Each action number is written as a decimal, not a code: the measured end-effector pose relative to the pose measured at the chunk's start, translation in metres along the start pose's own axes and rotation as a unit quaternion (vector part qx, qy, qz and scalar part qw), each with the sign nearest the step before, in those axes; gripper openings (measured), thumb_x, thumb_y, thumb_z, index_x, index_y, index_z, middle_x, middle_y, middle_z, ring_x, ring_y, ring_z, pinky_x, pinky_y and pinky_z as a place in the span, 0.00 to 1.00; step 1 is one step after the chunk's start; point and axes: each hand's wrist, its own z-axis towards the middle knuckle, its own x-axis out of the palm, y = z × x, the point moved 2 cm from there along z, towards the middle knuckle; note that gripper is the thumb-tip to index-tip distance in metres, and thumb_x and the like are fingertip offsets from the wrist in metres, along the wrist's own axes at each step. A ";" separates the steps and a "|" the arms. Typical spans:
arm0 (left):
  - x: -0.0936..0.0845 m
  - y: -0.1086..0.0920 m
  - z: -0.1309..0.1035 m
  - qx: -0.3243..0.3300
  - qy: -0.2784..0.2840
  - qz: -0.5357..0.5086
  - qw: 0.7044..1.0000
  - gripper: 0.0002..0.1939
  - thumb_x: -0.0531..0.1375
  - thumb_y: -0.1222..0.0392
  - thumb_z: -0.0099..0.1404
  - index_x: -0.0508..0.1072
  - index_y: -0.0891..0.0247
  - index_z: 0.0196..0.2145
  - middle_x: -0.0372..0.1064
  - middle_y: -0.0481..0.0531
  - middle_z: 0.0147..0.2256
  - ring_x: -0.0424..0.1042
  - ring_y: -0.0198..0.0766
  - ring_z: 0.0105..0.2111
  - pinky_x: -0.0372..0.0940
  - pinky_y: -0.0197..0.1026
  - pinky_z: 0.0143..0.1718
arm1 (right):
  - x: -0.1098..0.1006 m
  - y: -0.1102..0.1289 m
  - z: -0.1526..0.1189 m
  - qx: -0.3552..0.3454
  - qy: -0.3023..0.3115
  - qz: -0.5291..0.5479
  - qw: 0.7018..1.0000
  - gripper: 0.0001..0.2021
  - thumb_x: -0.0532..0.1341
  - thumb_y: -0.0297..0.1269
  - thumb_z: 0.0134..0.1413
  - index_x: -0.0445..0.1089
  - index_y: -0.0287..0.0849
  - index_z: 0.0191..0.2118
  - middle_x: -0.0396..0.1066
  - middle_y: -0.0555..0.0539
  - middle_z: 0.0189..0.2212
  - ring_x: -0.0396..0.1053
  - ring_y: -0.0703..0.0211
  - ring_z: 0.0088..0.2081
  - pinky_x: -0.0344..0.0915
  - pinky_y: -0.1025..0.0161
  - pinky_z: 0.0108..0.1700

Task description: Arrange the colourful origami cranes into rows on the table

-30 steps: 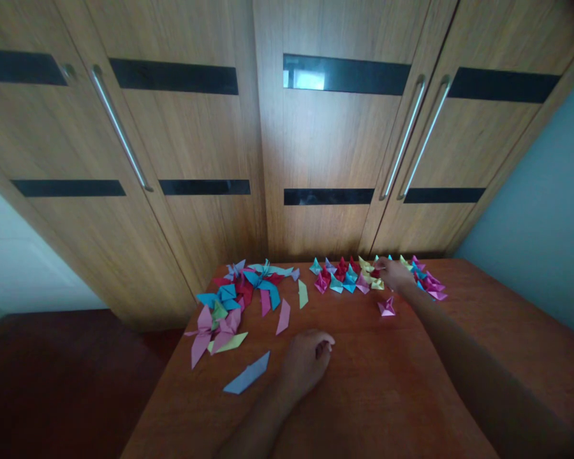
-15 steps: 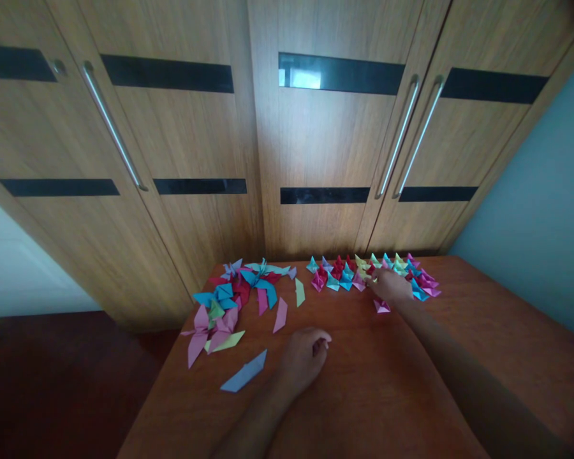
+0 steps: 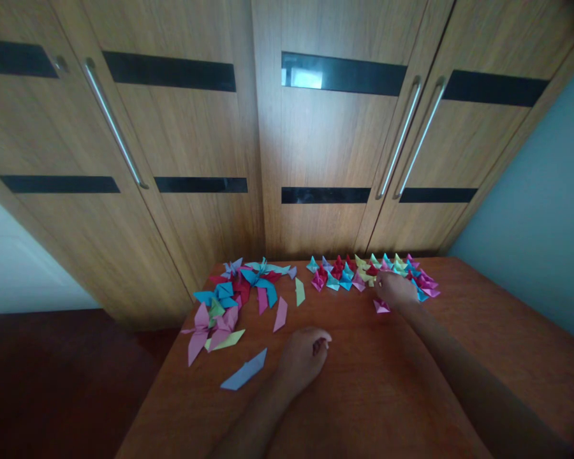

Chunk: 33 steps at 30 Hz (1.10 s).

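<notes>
On the tabletop (image 3: 358,395), a flat pale-blue strip (image 3: 243,371) lies between the left edge and the left hand (image 3: 303,357), which curls loosely around a hollow; whether it holds anything cannot be told. Farther on, a pink peaked piece (image 3: 381,306) sits just nearer than the right hand (image 3: 396,288), its fingertips bent, their hold unclear, at multicoloured folded pieces (image 3: 346,278) lining the far edge.

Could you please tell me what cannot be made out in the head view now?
In the head view:
Whether the right hand grips anything: hidden by the hand itself.
The left hand: its palm is hidden by its own curl.
The table: near edge cut off below.
</notes>
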 end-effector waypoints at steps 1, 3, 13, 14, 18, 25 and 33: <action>0.000 0.000 0.000 0.000 0.002 0.000 1.000 0.13 0.51 0.68 0.59 0.73 0.60 0.35 0.73 0.49 0.35 0.70 0.36 0.35 0.61 0.36 0.37 | 0.000 0.000 0.000 0.002 -0.005 0.000 1.000 0.16 0.50 0.46 0.57 0.70 0.44 0.42 0.71 0.40 0.42 0.70 0.49 0.41 0.63 0.57 0.39; 0.000 0.000 0.000 -0.001 0.004 0.002 1.000 0.12 0.51 0.67 0.59 0.73 0.60 0.35 0.73 0.49 0.34 0.70 0.36 0.33 0.61 0.36 0.36 | -0.001 0.003 0.001 0.004 -0.011 0.005 1.000 0.19 0.50 0.50 0.57 0.69 0.44 0.44 0.71 0.40 0.42 0.70 0.47 0.42 0.64 0.56 0.39; -0.001 -0.001 0.000 -0.009 0.010 0.008 1.000 0.12 0.51 0.67 0.59 0.74 0.61 0.35 0.73 0.49 0.33 0.70 0.36 0.32 0.61 0.36 0.34 | 0.002 0.011 0.005 0.034 -0.005 -0.006 0.999 0.16 0.50 0.44 0.57 0.69 0.43 0.42 0.72 0.39 0.41 0.71 0.47 0.41 0.64 0.57 0.38; -0.001 -0.001 0.000 -0.009 0.010 0.008 1.000 0.12 0.52 0.67 0.59 0.74 0.60 0.36 0.73 0.49 0.33 0.70 0.36 0.32 0.61 0.36 0.34 | 0.003 0.010 0.004 0.035 -0.005 -0.006 0.999 0.16 0.49 0.44 0.58 0.70 0.44 0.42 0.72 0.40 0.41 0.71 0.48 0.41 0.64 0.57 0.38; -0.001 -0.001 0.000 -0.006 0.008 0.010 1.000 0.12 0.52 0.67 0.59 0.74 0.60 0.36 0.74 0.49 0.34 0.70 0.37 0.34 0.61 0.37 0.36 | 0.003 0.002 0.001 0.030 -0.005 -0.005 1.000 0.17 0.48 0.44 0.59 0.70 0.44 0.42 0.72 0.39 0.40 0.71 0.49 0.40 0.63 0.59 0.38; -0.002 -0.001 0.001 -0.005 0.016 0.015 1.000 0.13 0.52 0.67 0.59 0.74 0.60 0.36 0.74 0.50 0.35 0.71 0.37 0.35 0.62 0.37 0.37 | 0.007 -0.006 -0.007 0.032 -0.019 -0.009 0.999 0.19 0.46 0.44 0.60 0.70 0.42 0.41 0.73 0.39 0.36 0.72 0.48 0.37 0.63 0.59 0.35; -0.001 -0.002 0.000 -0.006 0.019 0.017 1.000 0.13 0.51 0.66 0.59 0.74 0.60 0.36 0.73 0.50 0.33 0.70 0.37 0.34 0.61 0.36 0.35 | 0.004 -0.014 -0.017 0.043 -0.044 0.023 0.998 0.18 0.47 0.44 0.60 0.72 0.45 0.40 0.73 0.40 0.36 0.71 0.51 0.37 0.62 0.62 0.35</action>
